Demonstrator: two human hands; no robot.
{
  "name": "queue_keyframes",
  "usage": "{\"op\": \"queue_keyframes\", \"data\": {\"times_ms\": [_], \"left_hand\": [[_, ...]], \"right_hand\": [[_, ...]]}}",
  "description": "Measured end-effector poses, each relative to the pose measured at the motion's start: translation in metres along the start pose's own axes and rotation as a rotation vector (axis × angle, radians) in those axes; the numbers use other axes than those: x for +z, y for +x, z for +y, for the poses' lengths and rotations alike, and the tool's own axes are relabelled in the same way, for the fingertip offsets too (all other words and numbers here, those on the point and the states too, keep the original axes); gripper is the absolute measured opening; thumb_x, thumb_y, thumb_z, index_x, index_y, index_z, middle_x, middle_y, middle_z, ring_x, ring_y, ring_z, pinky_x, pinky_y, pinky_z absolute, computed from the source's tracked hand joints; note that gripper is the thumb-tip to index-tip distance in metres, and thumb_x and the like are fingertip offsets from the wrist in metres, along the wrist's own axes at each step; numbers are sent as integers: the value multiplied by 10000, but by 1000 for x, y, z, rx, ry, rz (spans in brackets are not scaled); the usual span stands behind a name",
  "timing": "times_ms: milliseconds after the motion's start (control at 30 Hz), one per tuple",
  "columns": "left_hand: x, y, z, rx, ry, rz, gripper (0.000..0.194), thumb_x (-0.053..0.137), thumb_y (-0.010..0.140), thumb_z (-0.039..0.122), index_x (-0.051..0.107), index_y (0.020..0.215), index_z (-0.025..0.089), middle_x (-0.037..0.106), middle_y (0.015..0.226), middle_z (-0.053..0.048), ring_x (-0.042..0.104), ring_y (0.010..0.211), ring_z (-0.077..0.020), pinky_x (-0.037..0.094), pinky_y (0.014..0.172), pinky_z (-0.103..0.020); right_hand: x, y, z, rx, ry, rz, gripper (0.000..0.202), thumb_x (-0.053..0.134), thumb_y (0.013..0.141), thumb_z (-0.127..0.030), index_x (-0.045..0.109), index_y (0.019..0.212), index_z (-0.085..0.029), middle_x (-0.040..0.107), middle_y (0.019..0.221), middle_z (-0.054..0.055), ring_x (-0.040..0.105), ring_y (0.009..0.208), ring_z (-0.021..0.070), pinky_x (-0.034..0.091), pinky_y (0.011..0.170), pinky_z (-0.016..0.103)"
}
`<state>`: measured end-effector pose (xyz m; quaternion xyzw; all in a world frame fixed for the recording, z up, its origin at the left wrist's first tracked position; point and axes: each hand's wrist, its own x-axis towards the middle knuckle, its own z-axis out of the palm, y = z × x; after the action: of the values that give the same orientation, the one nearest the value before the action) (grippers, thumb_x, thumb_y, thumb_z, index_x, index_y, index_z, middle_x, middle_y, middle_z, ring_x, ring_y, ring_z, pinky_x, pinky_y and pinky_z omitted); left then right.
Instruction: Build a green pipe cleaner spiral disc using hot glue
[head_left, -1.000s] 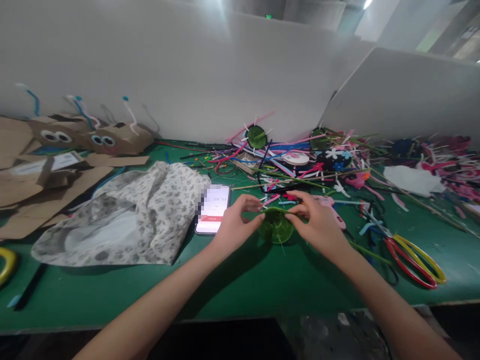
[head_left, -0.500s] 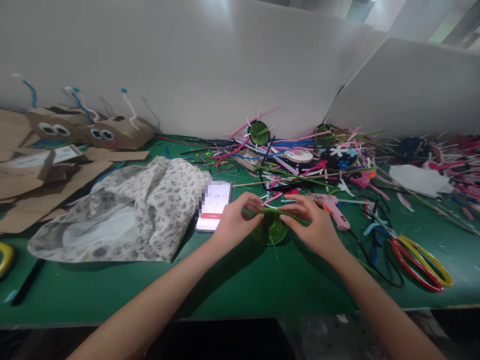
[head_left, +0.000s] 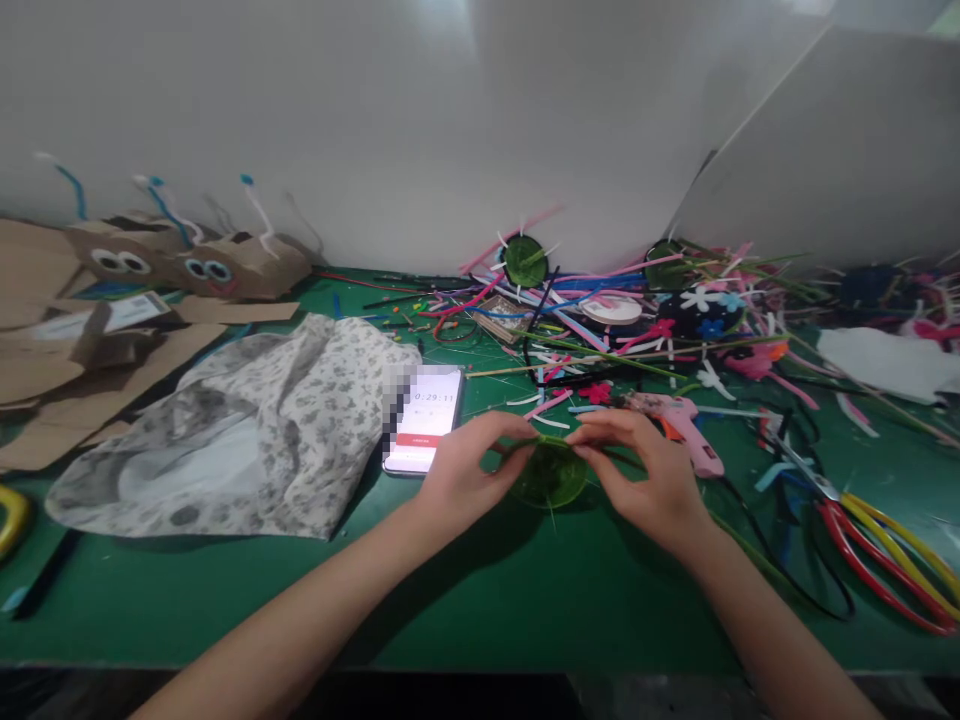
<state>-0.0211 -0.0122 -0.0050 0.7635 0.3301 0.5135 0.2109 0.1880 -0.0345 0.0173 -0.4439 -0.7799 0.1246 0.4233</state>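
Note:
A green, see-through round disc (head_left: 551, 478) hangs just above the table between my two hands, with a thin thread sticking out of its lower edge. A green pipe-cleaner-like strip (head_left: 553, 441) lies along its upper rim. My left hand (head_left: 480, 458) pinches the strip and rim at the upper left, thumb and fingers together. On the upper right, my right hand (head_left: 637, 460) pinches the same edge; a length of green strip trails behind that hand. The fingertips partly hide where strip and disc meet.
A phone (head_left: 426, 420) with a timer and a patterned cloth (head_left: 315, 420) lie left. Right are a pink glue gun (head_left: 694, 435) and scissors (head_left: 885, 555). Behind sits a tangle of pipe cleaners (head_left: 592, 300). Cardboard figures (head_left: 225, 265) stand back left.
Both hands have come closer together along the disc's upper rim, and the strip now follows the rim more tightly. The view has shifted slightly.

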Motion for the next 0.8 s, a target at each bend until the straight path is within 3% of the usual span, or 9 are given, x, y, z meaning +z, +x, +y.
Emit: {"op": "queue_keyframes", "data": {"times_ms": [167,300,467,633,800], "left_hand": [[0,-1,-2,252,77,28,222,619,814,21,617,994,151,713,906,-56,690,834,-138,587,714,-229],[-5,-3,0,494,115,21,205,609,828,10,617,994,129,725,919,-80,698,858,-152,601,749,-256],[-18,3,16,699,177,-92,61,609,866,56,631,915,84,753,884,-104,713,937,-198,624,789,-281],[-23,9,26,783,200,-116,58,634,843,51,640,815,102,774,815,-70,738,887,-202,634,770,-246],[-22,8,28,787,204,-118,73,656,814,59,639,778,120,777,789,-46,744,860,-206,639,719,-239]], "right_hand": [[-1,-6,-5,-242,-175,99,340,582,850,-59,558,1136,-242,715,950,29,691,901,164,577,796,288],[-7,-9,-13,-300,-46,57,459,546,798,26,536,1183,-224,707,954,42,681,879,169,582,757,313],[-19,-12,-24,-406,-11,12,521,494,748,71,530,1189,-204,719,960,59,676,859,169,588,717,316],[-26,-23,-28,-456,-57,-25,457,493,738,69,561,1130,-155,726,946,78,676,872,159,585,737,306],[-24,-35,-23,-486,-85,19,436,520,732,74,577,1114,-129,722,985,94,663,957,178,584,762,327]]}}
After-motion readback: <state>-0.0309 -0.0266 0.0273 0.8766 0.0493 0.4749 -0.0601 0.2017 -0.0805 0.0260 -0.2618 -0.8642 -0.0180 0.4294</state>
